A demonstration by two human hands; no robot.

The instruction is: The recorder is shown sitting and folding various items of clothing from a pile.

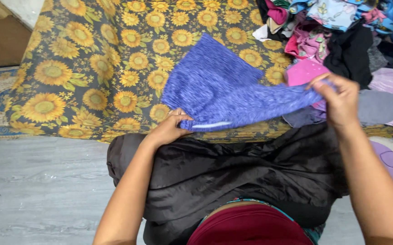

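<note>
Both hands are on the blue garment (pixel 221 88) here, a heathered blue-purple knit piece spread across the sunflower sheet (pixel 83 68), just beyond the person's dark-clad lap (pixel 232 172). The left hand (pixel 169 129) sits at the garment's near lower corner, fingers pressed together and curled down on the hem, thumb on top, pinning that edge close to the lap. The right hand (pixel 339 100) is out at the garment's far right end, fingers pinching a narrow gathered bit of the fabric and lifting it a little off the sheet. So the garment's long axis runs left to right between the two hands, drawn fairly taut along the lower edge, while its broad upper corner fans away from the garment's hem toward the middle of the sheet. The bulk of the cloth lies up and to the right of the left hand's fingers, and up and to the left of the right hand's; the left hand is nearer the wide body, the right hand holds only the tapered tip. Right of the garment, touching its end, lies a pink piece (pixel 303 71), and past that a clothes pile (pixel 341 27) in mixed colours. A grey floor (pixel 37 181) shows left of the lap.
</note>
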